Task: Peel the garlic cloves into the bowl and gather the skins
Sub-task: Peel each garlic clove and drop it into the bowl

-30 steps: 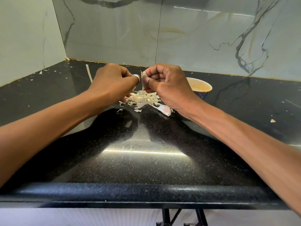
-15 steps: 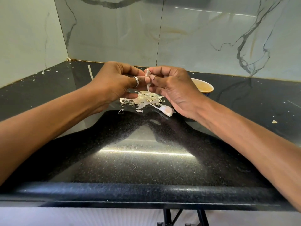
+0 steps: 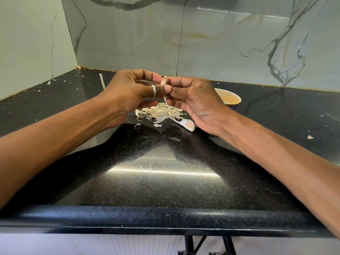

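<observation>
A pale garlic clove (image 3: pixel 164 81) is held above the black counter between both hands. My left hand (image 3: pixel 132 91), with a silver ring on the thumb, pinches it from the left. My right hand (image 3: pixel 195 100) pinches it from the right, and a thin strip of skin hangs down from it. Below the hands lies a heap of garlic skins (image 3: pixel 160 113), and one unpeeled clove (image 3: pixel 188 124) rests at the heap's right edge. A cream bowl (image 3: pixel 230 97) stands behind my right hand, partly hidden by it.
The black granite counter (image 3: pixel 161 177) runs into a corner of marble-patterned walls. Scattered skin scraps lie at the back left, with a long white strip (image 3: pixel 102 83) among them, and one scrap (image 3: pixel 310 137) lies at the right. The counter's rounded front edge is near me.
Both hands have lifted slightly above the heap with the clove. The curled fingers have loosened into a fingertip pinch, and a strip of skin now hangs from the clove.
</observation>
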Available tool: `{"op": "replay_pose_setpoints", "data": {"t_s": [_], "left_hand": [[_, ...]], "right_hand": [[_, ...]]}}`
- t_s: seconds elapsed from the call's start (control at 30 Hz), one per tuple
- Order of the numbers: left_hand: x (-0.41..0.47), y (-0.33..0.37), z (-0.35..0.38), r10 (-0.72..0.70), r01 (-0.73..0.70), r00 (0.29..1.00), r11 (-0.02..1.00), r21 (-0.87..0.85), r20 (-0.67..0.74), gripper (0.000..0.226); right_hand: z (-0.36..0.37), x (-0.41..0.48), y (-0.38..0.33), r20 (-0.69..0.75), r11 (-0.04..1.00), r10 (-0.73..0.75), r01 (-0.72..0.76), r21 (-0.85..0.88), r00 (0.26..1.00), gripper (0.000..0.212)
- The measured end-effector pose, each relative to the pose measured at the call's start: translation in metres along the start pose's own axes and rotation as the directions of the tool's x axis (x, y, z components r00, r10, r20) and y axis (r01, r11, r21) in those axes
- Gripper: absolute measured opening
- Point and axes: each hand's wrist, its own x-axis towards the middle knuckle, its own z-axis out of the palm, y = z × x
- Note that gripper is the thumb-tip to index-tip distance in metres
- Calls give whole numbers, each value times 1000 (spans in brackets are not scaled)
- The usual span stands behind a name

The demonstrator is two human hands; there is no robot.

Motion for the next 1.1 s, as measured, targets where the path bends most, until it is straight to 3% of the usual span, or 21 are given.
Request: {"op": "replay_pose_setpoints", "data": {"t_s": [0.57, 0.7, 0.97, 1.1], "left_hand": [[0, -5, -1, 93, -86, 995, 981, 172, -34, 29], [-1, -6, -1, 183, -168, 983, 938, 303, -21, 32], [-2, -9, 0, 350, -297, 937, 800, 521, -2, 23], [0, -9, -2, 313, -277, 950, 827, 489, 8, 21]], "right_hand": [[1, -6, -5, -51, 966, -97, 82, -245, 994, 11], [4, -6, -4, -83, 937, -160, 125, -327, 984, 11], [7, -6, 1, -20, 955, -150, 140, -261, 988, 10], [3, -5, -1, 14, 971, -118, 119, -206, 993, 14]]}}
